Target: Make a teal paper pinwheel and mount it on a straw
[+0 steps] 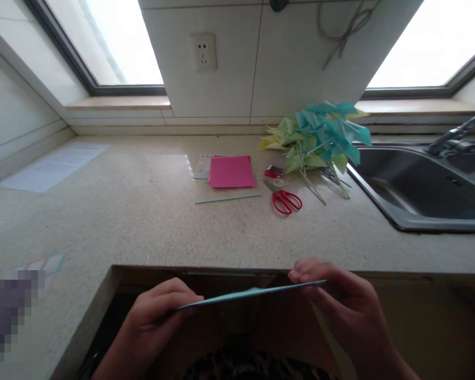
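A sheet of light blue paper [249, 293] is stretched between my two hands, seen nearly edge-on in front of the counter's edge. My left hand [158, 311] pinches its left end, and my right hand [342, 301] grips the right end between thumb and fingers. Beyond them on the counter lie a stack of pink paper [232, 171], a thin pale green stick [228, 199] and red-handled scissors [286, 201]. Behind the scissors is a small red and black box [274, 171] with a white ring-shaped item [277, 183] beside it.
Several paper pinwheels [324, 132] in blue, green and yellow are piled beside the metal sink [423, 184]. A printed sheet [55, 166] lies at the back left. A pixelated purple patch [8, 316] covers the lower left, near a clear packet [53, 264].
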Demonstrator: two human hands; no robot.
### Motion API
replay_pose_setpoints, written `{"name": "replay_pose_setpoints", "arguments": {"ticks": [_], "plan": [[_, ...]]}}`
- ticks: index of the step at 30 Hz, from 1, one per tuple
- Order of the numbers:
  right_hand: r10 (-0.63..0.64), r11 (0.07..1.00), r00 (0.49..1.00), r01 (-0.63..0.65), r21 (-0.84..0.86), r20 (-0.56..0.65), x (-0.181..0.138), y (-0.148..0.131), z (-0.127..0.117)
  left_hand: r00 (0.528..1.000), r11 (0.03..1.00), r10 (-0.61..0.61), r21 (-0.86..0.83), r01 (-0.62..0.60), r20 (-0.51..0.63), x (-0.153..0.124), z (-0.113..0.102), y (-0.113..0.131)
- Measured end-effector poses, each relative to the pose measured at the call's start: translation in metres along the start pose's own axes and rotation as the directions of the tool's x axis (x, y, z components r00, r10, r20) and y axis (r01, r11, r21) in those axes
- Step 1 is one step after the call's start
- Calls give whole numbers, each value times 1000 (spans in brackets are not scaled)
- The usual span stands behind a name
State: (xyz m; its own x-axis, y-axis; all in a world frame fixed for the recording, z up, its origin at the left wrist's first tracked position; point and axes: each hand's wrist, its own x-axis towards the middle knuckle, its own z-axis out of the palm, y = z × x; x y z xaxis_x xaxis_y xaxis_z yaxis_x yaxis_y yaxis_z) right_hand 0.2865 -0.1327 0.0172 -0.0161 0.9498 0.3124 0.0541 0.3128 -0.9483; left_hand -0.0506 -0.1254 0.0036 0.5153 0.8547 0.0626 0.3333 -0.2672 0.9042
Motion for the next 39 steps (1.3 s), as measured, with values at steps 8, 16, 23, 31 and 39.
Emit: {"name": "replay_pose_setpoints", "arguments": {"ticks": [8, 16, 23, 31, 39], "plan": [[405, 901, 905, -371, 225, -129, -3, -15, 17, 976, 968, -210, -126, 215, 57, -4, 18, -4], [504, 836, 856, -450, 314, -115, -4, -14, 21, 966, 944, -256, -225, 241, -43, -6, 21, -5], [500, 839, 859, -449, 308, -111, -1, -25, 27, 948, 914, -318, -259, 311, 17, -10, 26, -9], [476, 869, 876, -456, 192, -77, -1, -37, 31, 956, 936, -284, -195, 294, 79, -7, 29, -3], [466, 879, 885, -460, 123, -21, -6, -46, 32, 992, 988, -127, 89, 127, -3, 1, 36, 11]]}}
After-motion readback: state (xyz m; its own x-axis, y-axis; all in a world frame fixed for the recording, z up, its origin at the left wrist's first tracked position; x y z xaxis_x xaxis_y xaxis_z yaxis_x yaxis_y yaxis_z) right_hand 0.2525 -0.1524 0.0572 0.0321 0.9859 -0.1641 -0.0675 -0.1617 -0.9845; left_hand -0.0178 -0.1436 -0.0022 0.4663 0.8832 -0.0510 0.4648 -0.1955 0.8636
